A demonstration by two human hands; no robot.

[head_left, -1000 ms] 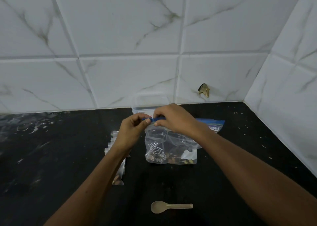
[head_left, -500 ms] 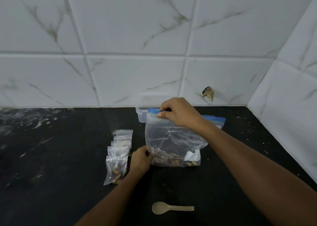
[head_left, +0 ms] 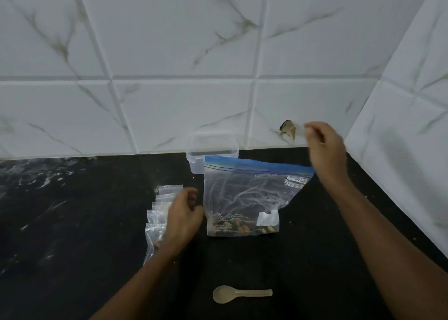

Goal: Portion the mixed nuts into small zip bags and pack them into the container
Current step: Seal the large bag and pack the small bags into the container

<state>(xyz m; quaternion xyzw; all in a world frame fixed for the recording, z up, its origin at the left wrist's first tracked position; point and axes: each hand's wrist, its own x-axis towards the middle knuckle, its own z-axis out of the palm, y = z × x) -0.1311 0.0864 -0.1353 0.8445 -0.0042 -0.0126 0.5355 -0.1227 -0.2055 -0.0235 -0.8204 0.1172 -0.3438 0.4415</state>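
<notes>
plastic large bag [head_left: 242,198] stands unsupported and may topple; left hand [head_left: 183,219] is loosely curled, empty; right hand [head_left: 324,147] grip cannot be told.

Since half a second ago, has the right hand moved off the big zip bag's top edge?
Yes. The right hand has risen and gone right, from the big zip bag at the clear container to the wall's chipped hole.

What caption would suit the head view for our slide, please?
Left hand over small zip bags, right hand raised beside large nut bag.
</notes>
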